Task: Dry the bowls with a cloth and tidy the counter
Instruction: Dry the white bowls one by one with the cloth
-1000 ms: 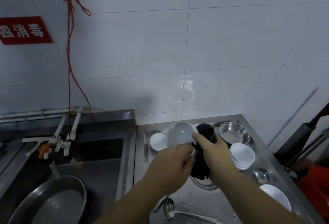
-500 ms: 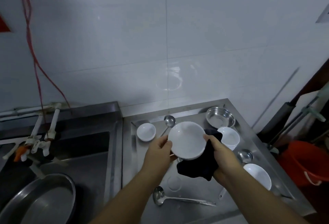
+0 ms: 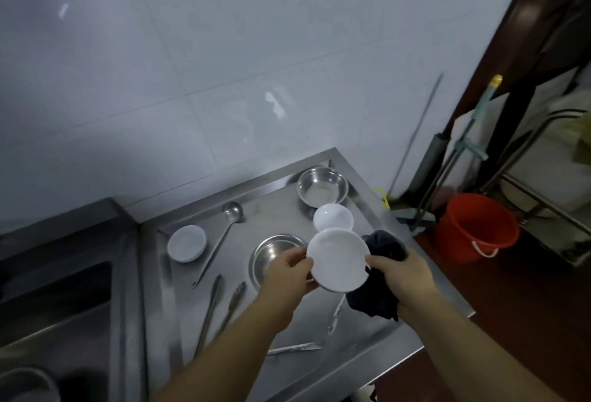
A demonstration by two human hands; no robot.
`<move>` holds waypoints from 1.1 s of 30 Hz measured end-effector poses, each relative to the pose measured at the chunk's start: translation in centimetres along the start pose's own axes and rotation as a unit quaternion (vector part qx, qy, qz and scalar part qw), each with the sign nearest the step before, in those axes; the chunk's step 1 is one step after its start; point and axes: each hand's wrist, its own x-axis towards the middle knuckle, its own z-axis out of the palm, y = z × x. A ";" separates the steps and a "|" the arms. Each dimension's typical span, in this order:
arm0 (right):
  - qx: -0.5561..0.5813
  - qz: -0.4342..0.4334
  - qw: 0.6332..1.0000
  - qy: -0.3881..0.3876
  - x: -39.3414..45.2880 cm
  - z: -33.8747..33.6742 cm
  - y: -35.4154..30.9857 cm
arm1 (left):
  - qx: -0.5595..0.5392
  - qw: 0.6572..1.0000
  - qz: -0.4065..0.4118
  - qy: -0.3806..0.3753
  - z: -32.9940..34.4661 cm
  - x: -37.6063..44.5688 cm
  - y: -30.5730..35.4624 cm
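White bowl (image 3: 338, 260) held mid-air between both hands — left hand (image 3: 289, 273) pinching its left rim, right hand (image 3: 406, 277) gripping right rim through dark cloth (image 3: 379, 277). Likely light, rigid, slick, breakable — best held at opposite rim edges, thumbs inside.

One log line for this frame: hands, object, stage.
left hand: grips white bowl rim | right hand: holds dark cloth against bowl | stage: drying, bowl held above steel counter
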 end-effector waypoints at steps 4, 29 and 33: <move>-0.039 -0.004 0.999 0.027 3.2 -4.1 -0.4 | 0.002 0.999 -0.035 -0.019 5.2 2.0 -0.8; -0.314 0.057 0.948 0.020 13.8 -10.7 7.3 | 0.207 0.964 -0.146 0.081 14.5 10.8 -12.5; -0.324 0.065 0.944 0.009 14.4 -9.9 7.3 | 0.230 0.959 -0.138 0.096 14.6 11.6 -13.0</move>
